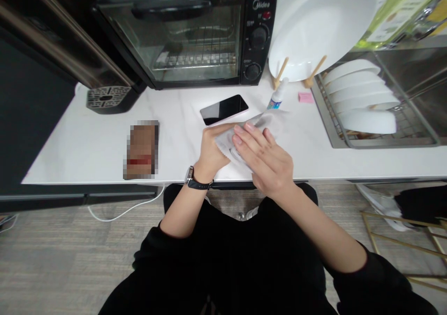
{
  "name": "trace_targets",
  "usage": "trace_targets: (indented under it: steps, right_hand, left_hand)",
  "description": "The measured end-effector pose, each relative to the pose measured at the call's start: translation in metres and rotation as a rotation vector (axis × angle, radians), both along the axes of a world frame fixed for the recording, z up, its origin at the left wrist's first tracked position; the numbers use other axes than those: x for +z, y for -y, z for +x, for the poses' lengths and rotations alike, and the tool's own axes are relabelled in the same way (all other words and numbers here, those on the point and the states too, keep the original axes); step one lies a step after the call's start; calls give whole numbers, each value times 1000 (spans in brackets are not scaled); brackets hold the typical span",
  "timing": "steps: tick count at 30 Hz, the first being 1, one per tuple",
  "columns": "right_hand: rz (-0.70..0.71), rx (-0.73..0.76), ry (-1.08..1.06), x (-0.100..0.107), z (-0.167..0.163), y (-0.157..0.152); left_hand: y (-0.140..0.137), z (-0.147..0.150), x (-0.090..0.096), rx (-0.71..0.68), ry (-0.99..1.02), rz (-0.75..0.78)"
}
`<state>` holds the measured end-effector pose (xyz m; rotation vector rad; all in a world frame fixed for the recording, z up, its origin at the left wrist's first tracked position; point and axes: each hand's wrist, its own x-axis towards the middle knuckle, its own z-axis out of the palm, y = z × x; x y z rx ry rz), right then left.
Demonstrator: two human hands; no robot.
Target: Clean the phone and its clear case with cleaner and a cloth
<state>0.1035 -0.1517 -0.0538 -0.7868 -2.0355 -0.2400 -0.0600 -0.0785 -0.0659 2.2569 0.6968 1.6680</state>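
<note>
A thin grey cloth is pressed between my two hands just above the white counter, near its front edge. My left hand, a watch on its wrist, is closed around the cloth from the left and below; most of its fingers are hidden. From above, my right hand presses its fingers together onto the cloth. A rounded, shiny edge shows by the right fingers, too unclear to name. Beyond the hands lie a black-screened phone and a small white spray bottle, partly covered by the cloth.
Behind the counter stands a black toaster oven. A pixelated brown object lies to the left, near a drip tray. At right are large white plates, a pink slip and a rack of bowls.
</note>
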Motion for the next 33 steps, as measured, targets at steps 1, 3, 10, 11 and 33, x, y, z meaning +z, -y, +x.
trace_targets:
  steps: [1, 3, 10, 11, 33]
  right_hand:
    - [-3, -13, 13, 0, 3, -1]
    - [-5, -62, 1, 0, 8, -4]
    - [-70, -167, -183, -3, 15, -9]
    - [-77, -161, -165, -3, 13, -8]
    - [-91, -143, -139, 3, 12, -11]
  left_hand:
    - [0, 0, 0, 12, 4, 16]
    - [0, 1, 3, 41, 5, 72]
    - [2, 4, 11, 96, -45, 140]
    - [2, 5, 10, 111, -47, 143]
    - [0, 6, 6, 130, -21, 122]
